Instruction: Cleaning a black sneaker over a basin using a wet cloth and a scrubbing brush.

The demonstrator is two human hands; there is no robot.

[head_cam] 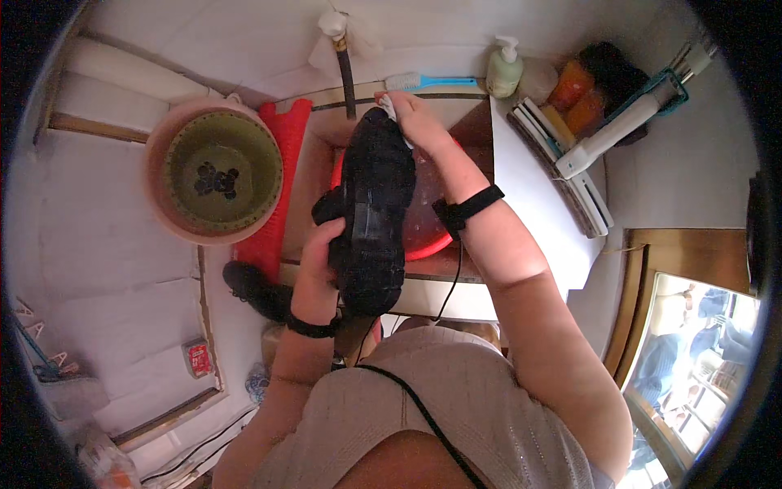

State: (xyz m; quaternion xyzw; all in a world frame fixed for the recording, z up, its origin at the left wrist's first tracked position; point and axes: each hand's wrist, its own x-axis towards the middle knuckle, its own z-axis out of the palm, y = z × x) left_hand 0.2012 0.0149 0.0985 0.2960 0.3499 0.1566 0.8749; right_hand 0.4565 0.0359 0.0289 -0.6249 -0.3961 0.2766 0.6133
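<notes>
A black shoe [374, 214] is held sole up above a sink, its toe pointing away from me. My left hand [321, 250] grips it near the heel end, with the thumb on its side and the other fingers hidden. At the toe, my right hand [418, 119] presses a white cloth or tissue [388, 107] against the shoe's edge. Beneath, a red basin [431, 250] sits in the sink [314, 147], partly covered by the shoe and my right forearm. A second black shoe [253, 287] lies left of my left wrist.
A tap hose [346, 82] hangs behind the shoe. Along the back ledge lie a blue-handled brush [449, 80] and a green pump bottle [504, 68]. To the left, a red plastic washboard [263, 238] stands beside a pink-rimmed basin [156, 202]. A white-handled tool [617, 134] leans at right.
</notes>
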